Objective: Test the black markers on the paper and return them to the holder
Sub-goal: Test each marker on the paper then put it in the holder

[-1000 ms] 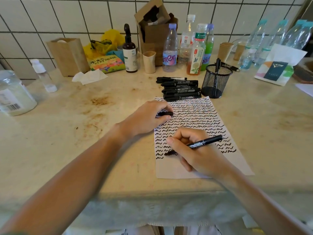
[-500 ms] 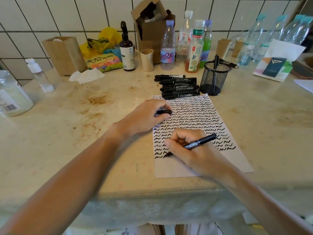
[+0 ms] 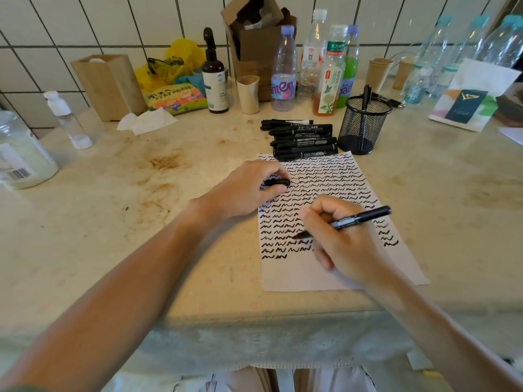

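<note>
Right hand (image 3: 343, 244) pinches an uncapped marker (image 3: 359, 219), tip on the paper (image 3: 334, 275) near the bottom rows, left hand (image 3: 249, 190) pinching its cap (image 3: 278, 182) while pinning the sheet; risks: palm smearing wet ink, running out of blank space, cap dropped before recapping.

Left hand (image 3: 249, 188): laid palm down on the upper left part of the paper (image 3: 339, 278), fingers curled, a black cap (image 3: 278, 182) pinched between thumb and forefinger. Right hand (image 3: 342, 239): rested on the lower middle of the paper, closed in a writing grip on a marker (image 3: 359, 219), tip pressed to the sheet. Both forearms are extended, bare.
</note>
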